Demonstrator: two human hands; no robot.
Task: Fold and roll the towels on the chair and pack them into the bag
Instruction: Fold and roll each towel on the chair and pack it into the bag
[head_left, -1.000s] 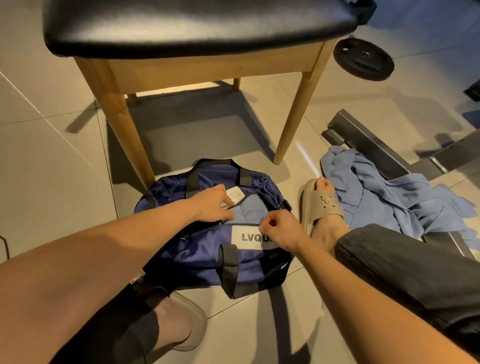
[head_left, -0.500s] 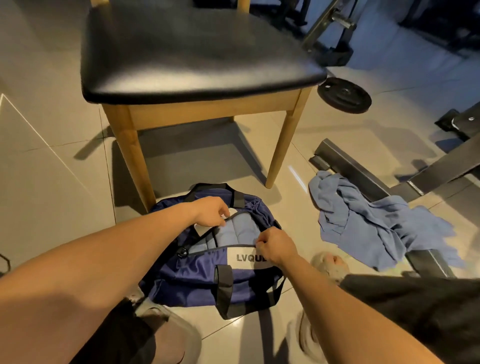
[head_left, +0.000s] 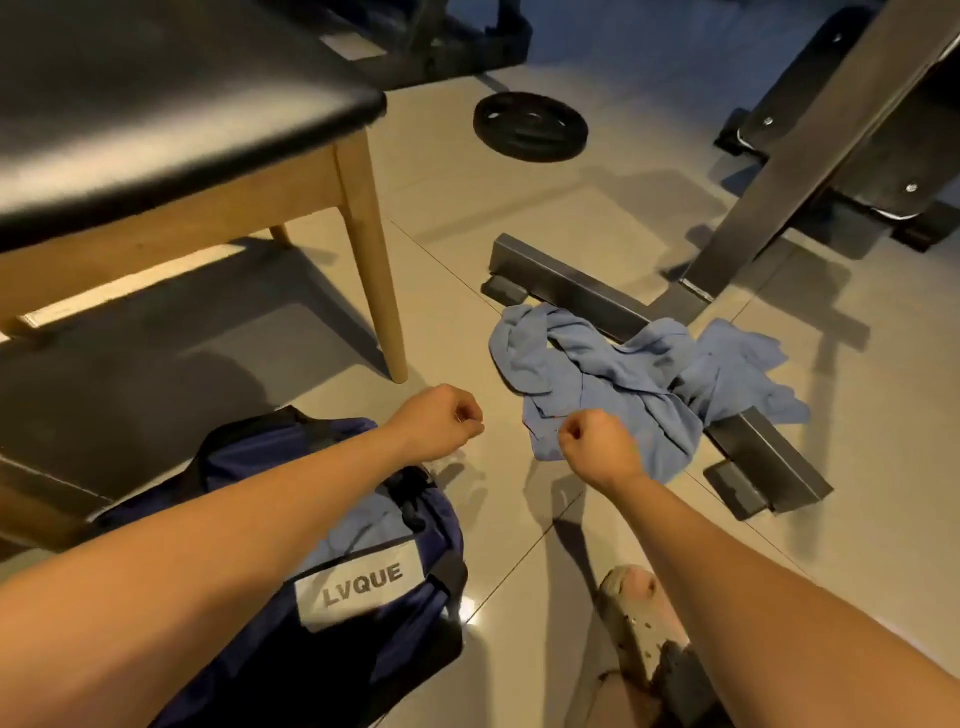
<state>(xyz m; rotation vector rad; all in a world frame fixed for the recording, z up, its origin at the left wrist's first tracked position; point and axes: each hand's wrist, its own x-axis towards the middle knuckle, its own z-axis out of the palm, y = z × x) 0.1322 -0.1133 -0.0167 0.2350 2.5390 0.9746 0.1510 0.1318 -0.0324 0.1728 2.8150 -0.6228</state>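
- Fingers curled, gripping nothing — left hand by bag, right hand over towel.
- Towel crumpled on floor across steel bar.
- Soft, light — prob. best pinched at corners.

text: "LVQUE" | on: white patch | item: navy bag side

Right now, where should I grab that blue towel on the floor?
Pinch the near crumpled edge of the towel, just beyond the right hand, coming from above; its far end drapes over the metal bar, so lifting nearward should free it.
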